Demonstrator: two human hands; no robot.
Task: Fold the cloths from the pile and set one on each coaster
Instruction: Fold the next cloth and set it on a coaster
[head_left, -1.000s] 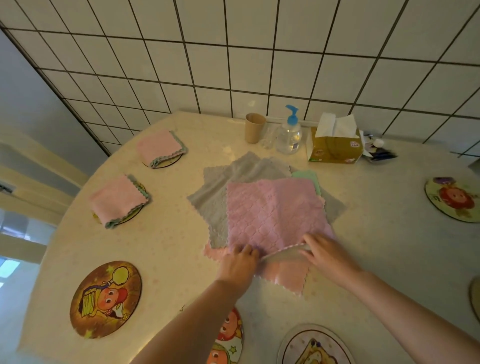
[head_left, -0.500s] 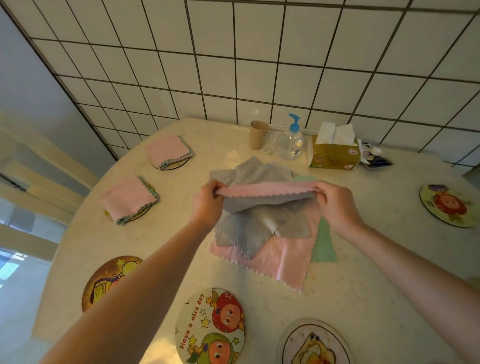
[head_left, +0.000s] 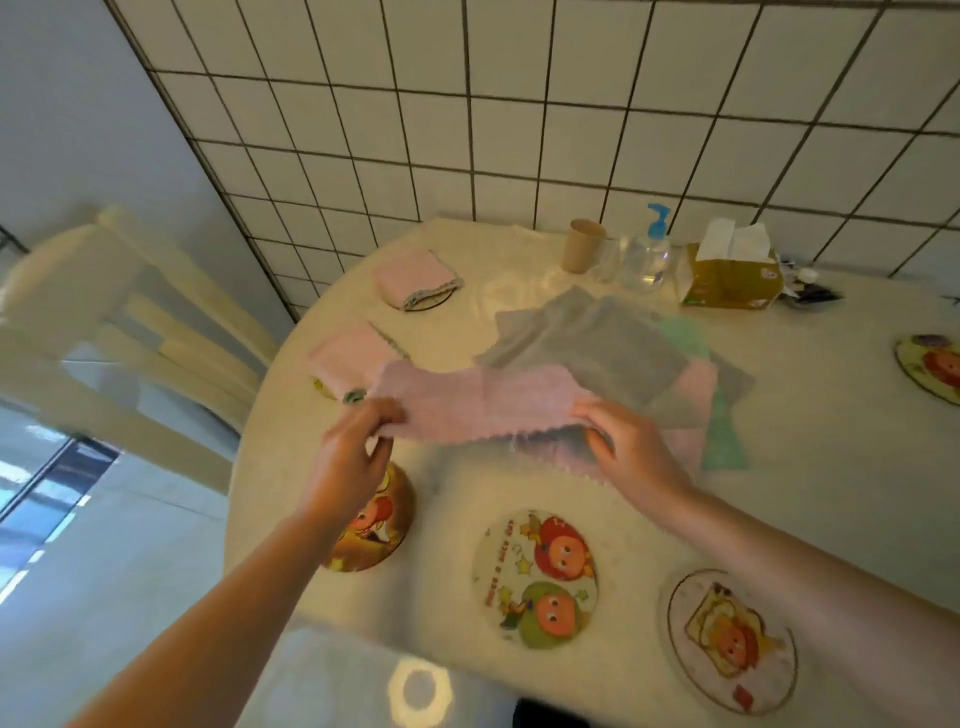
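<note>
Above the pile (head_left: 597, 343) — both hands (head_left: 353, 457) pinch a pink cloth (head_left: 478, 402).

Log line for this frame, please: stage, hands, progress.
stage: folding | left hand and right hand: pinch pink cloth ends, held above pile | progress: two coasters covered

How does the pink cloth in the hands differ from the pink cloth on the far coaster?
The pink cloth in the hands is stretched long, above the table; the far pink cloth lies folded compactly on its coaster. Left hand and right hand pinch the first; nothing touches the second. Both are pink.
</note>
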